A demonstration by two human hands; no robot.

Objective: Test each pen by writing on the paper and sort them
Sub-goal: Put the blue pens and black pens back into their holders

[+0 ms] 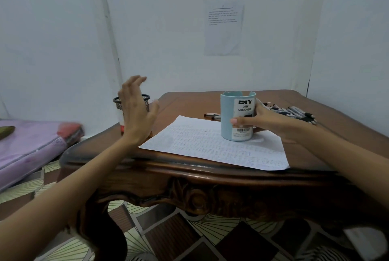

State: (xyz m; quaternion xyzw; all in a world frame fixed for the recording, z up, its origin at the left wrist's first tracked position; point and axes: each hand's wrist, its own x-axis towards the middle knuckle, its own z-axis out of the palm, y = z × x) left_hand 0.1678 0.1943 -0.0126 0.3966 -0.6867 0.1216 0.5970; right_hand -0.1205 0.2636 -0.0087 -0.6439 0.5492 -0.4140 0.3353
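Note:
A light blue desk organizer cup (231, 113) stands on a written sheet of paper (206, 144) on the wooden table (189, 174). My right hand (265, 121) grips the cup from its right side, thumb across the front. A pile of several pens (294, 113) lies behind that hand at the table's right. One or two more pens (212, 115) lie left of the cup. My left hand (136, 111) is raised with fingers spread, in front of a black mesh pen holder (117, 102) at the table's left corner, holding nothing.
A white wall stands close behind the table, with a printed sheet (224, 26) taped on it. A purple mattress (27, 149) with a red item lies on the patterned floor at the left. A small red-and-white object (122, 127) sits under the mesh holder.

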